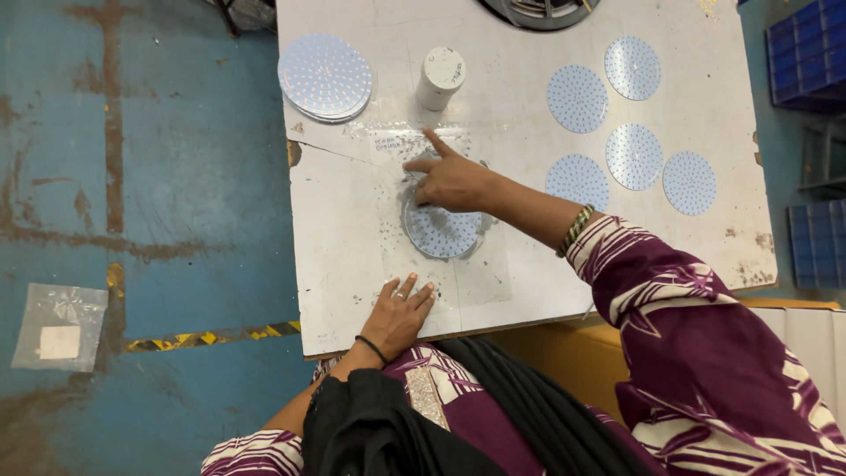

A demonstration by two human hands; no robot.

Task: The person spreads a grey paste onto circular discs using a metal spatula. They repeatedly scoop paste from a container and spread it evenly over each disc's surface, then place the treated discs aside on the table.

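Head view: right hand (451,181) presses fingertips on a round disc (441,231); left hand (397,319) rests open, flat on the tabletop (352,264).

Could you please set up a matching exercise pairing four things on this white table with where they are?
Things:
1. stack of discs
2. white cylinder
3. left hand
4. right hand

Places:
A. flat on the table near its front edge
B. on the single disc at the middle
C. far left corner of the table
D. upright, just right of the stack

Pairs: 1-C, 2-D, 3-A, 4-B
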